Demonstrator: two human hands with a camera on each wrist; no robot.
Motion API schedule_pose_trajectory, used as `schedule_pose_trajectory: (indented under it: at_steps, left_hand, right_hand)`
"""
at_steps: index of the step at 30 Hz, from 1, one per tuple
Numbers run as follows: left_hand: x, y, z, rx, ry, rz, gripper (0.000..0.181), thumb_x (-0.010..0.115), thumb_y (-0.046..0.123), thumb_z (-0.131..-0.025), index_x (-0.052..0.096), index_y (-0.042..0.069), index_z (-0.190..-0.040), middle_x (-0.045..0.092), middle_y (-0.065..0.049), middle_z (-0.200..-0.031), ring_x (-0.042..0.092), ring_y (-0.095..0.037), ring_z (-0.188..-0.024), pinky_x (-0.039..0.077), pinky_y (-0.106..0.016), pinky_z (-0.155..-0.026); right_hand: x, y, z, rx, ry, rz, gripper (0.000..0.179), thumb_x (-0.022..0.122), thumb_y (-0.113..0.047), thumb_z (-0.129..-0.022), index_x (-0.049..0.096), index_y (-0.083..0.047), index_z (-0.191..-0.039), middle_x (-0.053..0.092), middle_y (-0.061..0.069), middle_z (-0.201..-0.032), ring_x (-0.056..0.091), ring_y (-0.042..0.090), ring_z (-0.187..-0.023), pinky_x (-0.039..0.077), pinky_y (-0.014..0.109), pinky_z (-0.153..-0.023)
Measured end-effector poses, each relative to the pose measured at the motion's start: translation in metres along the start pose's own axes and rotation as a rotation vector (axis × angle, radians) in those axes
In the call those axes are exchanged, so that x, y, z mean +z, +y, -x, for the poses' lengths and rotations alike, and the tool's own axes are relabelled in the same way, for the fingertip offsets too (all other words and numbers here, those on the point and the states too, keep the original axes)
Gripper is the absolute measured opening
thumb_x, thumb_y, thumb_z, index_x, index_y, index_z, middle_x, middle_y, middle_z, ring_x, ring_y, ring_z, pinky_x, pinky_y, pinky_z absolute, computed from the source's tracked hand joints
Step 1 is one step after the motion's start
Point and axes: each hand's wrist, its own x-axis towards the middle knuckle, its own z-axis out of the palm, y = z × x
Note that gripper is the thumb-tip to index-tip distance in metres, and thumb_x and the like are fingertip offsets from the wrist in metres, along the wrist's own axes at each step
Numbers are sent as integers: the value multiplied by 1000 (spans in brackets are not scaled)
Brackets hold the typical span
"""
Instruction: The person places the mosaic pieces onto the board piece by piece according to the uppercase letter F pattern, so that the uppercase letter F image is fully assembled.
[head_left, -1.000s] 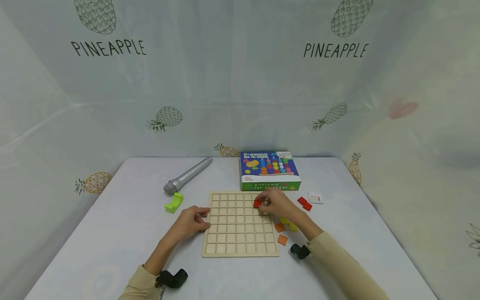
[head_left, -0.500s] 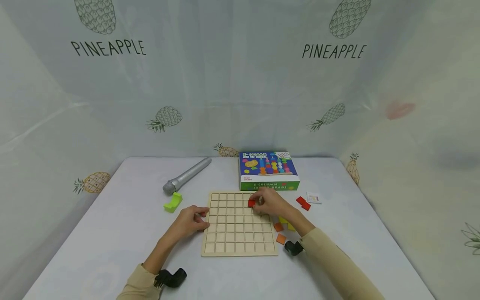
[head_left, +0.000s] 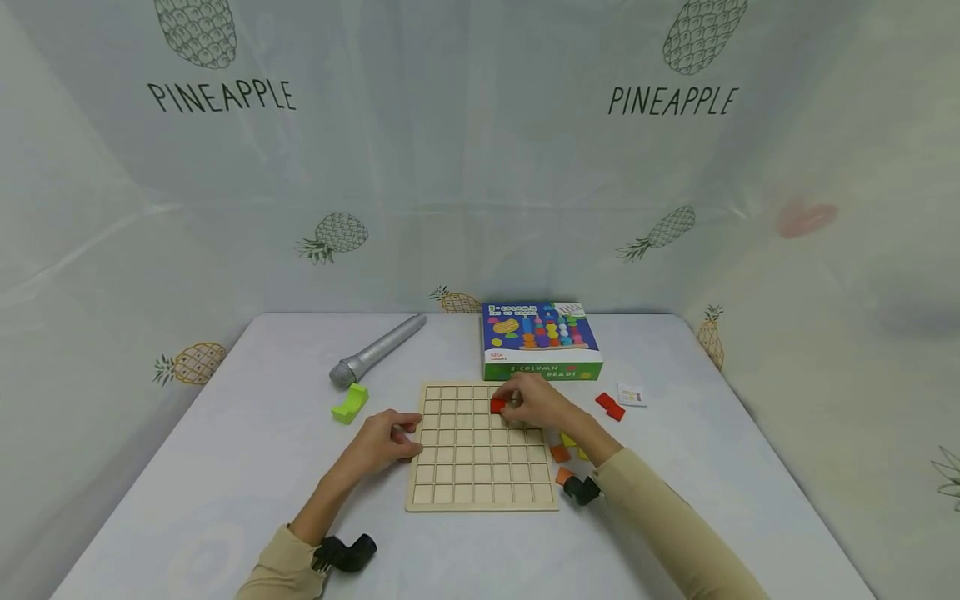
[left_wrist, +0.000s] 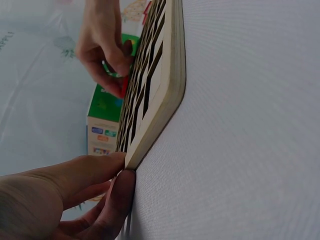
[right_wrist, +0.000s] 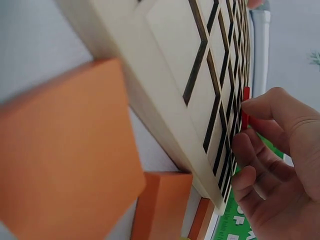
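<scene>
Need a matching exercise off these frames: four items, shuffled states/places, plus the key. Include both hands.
Column 1
1. Right hand
2. Microphone
3. Left hand
4. Game box

Column 2
A. Touching the left edge of the grid board
B. Behind the grid board, with a mostly blue top and a green front band
C. Pinching a red tile over the grid board
D. Silver, lying on the table to the left of the game box

Pairs: 1-C, 2-D, 3-A, 4-B
</scene>
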Motion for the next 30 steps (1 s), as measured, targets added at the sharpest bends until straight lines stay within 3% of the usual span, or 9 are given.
schedule_pose_trajectory:
  at_steps: [11, 18, 24, 30]
  left_hand:
    - [0, 2, 0, -7, -5, 10, 50, 79, 7, -79, 64, -5, -125, 64, -14, -102, 63, -11, -75, 52, -19, -61]
    - [0, 0, 1, -10, -1, -3, 50, 80, 9, -78, 65, -4, -124, 64, -13, -102, 63, -11, -75, 51, -18, -62]
    - [0, -1, 2, -17, 1, -1, 51, 81, 10, -78, 64, -3, -124, 65, -12, -103, 63, -11, -76, 50, -19, -62]
    - [1, 0, 2, -27, 11, -7, 50, 81, 10, -78, 66, -2, -123, 65, -10, -101, 63, -10, -76, 51, -19, -62]
  right_hand:
    - [0, 2, -3, 45, -8, 0, 28, 75, -11, -84, 74, -10, -112, 64, 2, -98, 53, 16, -84, 48, 23, -71]
    - [1, 0, -1, 6, -3, 1, 26, 73, -11, -85, 74, -9, -112, 64, 6, -103, 53, 14, -82, 48, 24, -70]
    - [1, -1, -1, 19, -2, -25, 28, 73, -11, -85, 73, -7, -113, 62, 5, -96, 50, 14, -79, 46, 23, -68]
    - [1, 1, 1, 19, 12, -18, 28, 73, -11, -86, 73, -5, -114, 64, 6, -100, 53, 15, -80, 47, 22, -69]
